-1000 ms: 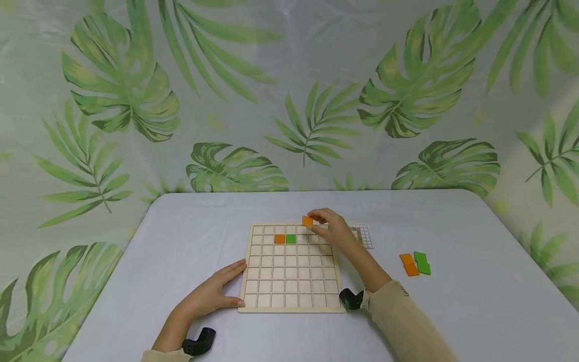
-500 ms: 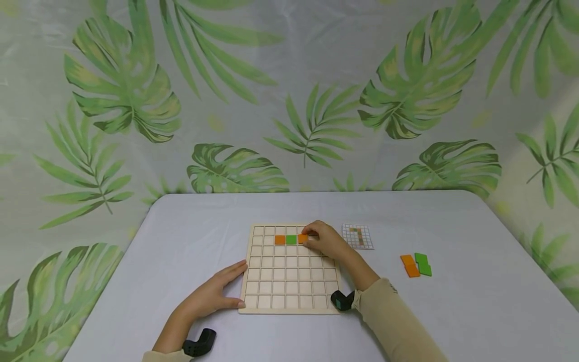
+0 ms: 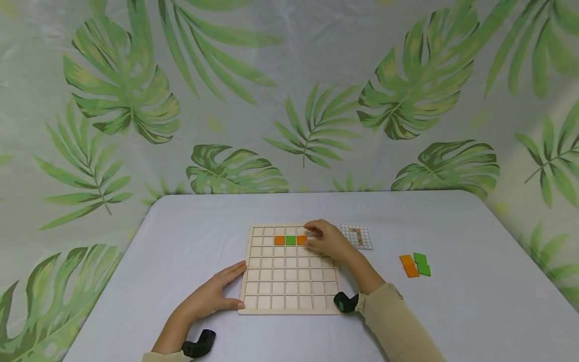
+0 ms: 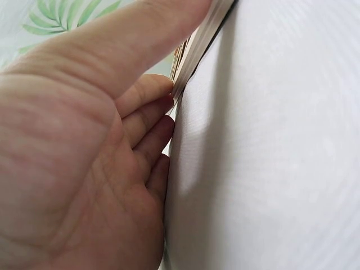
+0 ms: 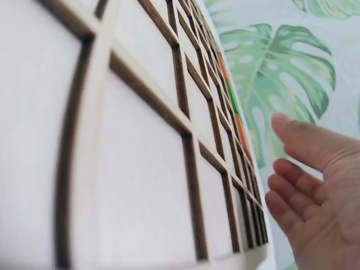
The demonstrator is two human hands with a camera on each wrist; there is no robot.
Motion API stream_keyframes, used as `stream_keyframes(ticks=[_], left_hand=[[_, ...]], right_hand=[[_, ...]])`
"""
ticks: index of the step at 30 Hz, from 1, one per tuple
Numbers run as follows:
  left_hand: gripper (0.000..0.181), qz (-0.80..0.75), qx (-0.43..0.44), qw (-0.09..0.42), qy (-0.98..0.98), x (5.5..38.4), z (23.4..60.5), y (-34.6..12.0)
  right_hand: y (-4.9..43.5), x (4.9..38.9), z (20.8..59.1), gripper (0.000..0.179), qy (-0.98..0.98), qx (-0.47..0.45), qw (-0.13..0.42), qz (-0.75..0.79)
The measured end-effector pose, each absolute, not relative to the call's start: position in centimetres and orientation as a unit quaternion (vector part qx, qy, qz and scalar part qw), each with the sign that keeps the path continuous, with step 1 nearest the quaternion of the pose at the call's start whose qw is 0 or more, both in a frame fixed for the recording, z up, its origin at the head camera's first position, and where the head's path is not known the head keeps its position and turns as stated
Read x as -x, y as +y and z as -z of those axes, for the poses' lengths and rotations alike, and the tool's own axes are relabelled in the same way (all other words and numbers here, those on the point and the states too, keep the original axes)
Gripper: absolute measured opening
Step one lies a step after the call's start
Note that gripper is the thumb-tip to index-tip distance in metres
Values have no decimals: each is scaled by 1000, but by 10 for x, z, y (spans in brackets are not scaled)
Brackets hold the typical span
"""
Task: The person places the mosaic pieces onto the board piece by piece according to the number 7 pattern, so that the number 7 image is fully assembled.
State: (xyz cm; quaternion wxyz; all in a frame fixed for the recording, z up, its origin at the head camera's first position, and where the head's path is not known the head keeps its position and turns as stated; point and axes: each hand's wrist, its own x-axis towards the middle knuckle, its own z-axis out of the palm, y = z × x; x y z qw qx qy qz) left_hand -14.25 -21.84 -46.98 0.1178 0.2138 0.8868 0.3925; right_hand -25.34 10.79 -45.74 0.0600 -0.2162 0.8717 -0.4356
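Note:
A wooden grid board [image 3: 279, 275] lies on the table. In one of its upper rows sit an orange tile [image 3: 279, 240], a green tile [image 3: 291, 240] and a second orange tile [image 3: 301, 240], side by side in neighbouring cells. My right hand [image 3: 332, 241] hovers just right of that last orange tile, thumb and fingers parted; in the right wrist view the hand [image 5: 320, 191] holds nothing and stands apart from the board. Along the board's left edge rests my left hand [image 3: 208, 294], fingertips and thumb touching the side; the left wrist view shows its thumb against the wooden edge [image 4: 205, 42].
Right of the board lies a small printed grid card [image 3: 357, 237], partly beside my right hand. Farther right are loose orange tiles [image 3: 409, 265] and green tiles [image 3: 422, 264] on the white tablecloth [image 3: 475, 301]. A leaf-patterned cloth [image 3: 316, 100] hangs behind the table.
My right hand brought an orange tile down into the cell right of the green one, then let it go and parted its fingers. The left hand has stayed on the board's edge.

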Motion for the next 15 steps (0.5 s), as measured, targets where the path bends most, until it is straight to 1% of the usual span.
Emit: stream_keyframes(ticks=[5, 9, 15], left_hand=[[90, -391, -215, 115, 888, 143, 470, -219], [90, -392, -215, 115, 887, 142, 470, -218], [90, -395, -215, 117, 885, 143, 469, -218]], right_hand=[[122, 245, 442, 47, 868, 221, 40, 443], [141, 235, 432, 50, 868, 238, -3, 437], [178, 219, 427, 52, 872, 246, -62, 418]])
